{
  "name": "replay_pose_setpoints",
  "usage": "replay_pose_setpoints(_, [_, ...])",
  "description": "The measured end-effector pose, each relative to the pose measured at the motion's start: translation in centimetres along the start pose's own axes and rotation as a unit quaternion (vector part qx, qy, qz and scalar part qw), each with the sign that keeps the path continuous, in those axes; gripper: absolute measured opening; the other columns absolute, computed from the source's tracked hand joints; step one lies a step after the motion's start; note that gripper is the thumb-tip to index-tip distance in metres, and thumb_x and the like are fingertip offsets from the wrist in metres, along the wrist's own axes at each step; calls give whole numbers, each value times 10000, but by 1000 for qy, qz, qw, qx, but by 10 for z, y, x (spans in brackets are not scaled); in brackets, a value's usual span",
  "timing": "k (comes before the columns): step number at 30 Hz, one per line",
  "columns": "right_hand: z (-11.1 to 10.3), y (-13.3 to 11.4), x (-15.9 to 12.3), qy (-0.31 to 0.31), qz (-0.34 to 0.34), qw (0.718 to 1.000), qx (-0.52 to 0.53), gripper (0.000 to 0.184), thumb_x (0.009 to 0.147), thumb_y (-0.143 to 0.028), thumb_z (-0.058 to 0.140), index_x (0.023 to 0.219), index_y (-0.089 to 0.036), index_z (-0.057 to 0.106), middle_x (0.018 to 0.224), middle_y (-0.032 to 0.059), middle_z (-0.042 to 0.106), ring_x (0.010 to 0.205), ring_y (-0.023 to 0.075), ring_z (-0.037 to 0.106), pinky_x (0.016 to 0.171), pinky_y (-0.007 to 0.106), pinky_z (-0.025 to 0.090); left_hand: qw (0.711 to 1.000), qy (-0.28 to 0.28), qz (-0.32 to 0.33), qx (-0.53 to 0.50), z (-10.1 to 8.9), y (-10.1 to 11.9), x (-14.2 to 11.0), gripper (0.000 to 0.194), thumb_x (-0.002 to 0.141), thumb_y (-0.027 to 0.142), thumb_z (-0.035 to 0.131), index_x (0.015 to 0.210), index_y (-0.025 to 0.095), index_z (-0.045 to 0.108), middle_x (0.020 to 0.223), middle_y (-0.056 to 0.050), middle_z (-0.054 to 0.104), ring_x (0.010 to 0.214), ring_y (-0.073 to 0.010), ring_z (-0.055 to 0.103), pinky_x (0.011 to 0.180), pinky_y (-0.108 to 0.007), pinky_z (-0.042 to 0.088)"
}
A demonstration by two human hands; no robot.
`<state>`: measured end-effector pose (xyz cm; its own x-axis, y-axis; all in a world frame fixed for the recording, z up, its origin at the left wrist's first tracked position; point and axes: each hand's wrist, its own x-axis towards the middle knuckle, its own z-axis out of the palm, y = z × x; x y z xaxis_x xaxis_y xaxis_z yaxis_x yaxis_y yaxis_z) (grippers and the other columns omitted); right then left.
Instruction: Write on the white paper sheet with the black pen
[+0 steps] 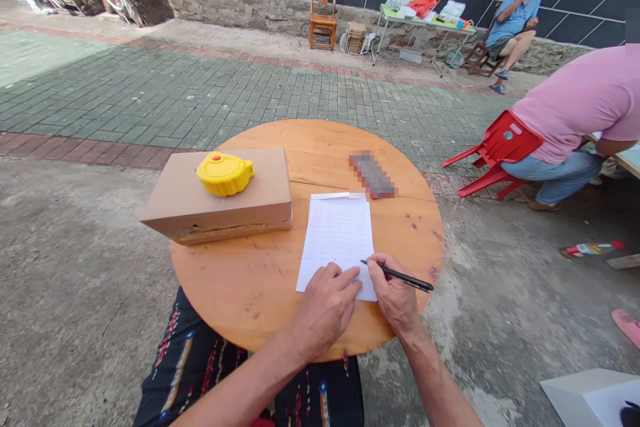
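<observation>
A pad of white paper (337, 227) with rows of small handwriting lies on the round wooden table in front of me. My left hand (329, 307) rests on its lower part, fingers stretched out and holding nothing. In my right hand (395, 297) is a black pen (410, 279), gripped near its tip, which points at the paper just under the written rows. To the left sits a closed brown cardboard box (175, 180), with a yellow tape measure (227, 177) on top. Beyond the pad's upper right corner is a blurred, red-edged flat object (373, 175).
The round table (240, 307) stands over my knees. At right, a person in a pink shirt (575, 100) sits on a red plastic chair (510, 147). A bottle (593, 250) lies on the ground. Farther back are a wooden chair (323, 13), a folding table (425, 21) and another seated person (513, 20).
</observation>
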<state>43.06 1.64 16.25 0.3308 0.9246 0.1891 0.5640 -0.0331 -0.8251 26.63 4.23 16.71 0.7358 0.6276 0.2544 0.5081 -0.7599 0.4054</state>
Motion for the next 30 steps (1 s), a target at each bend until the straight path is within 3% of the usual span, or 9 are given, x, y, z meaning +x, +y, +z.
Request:
replay_pose_setpoints(22, [0, -3, 1, -20, -32, 999, -30, 186, 913, -289, 500, 767, -215, 588, 683, -17, 610, 656, 157, 572, 649, 259, 441, 1000, 8, 5, -6, 0, -2, -1, 190, 886, 126, 500, 1008, 206, 622, 1207, -37, 625, 886, -212, 484, 754, -382, 453])
replay_pose_setpoints(30, [0, 2, 0, -8, -1, 1000, -1, 207, 920, -327, 499, 775, -210, 590, 670, -19, 587, 615, 149, 544, 604, 254, 439, 1000, 0, 3, -8, 1, -2, -1, 174, 888, 138, 510, 1005, 204, 621, 1239, -15, 617, 887, -218, 474, 754, -391, 445])
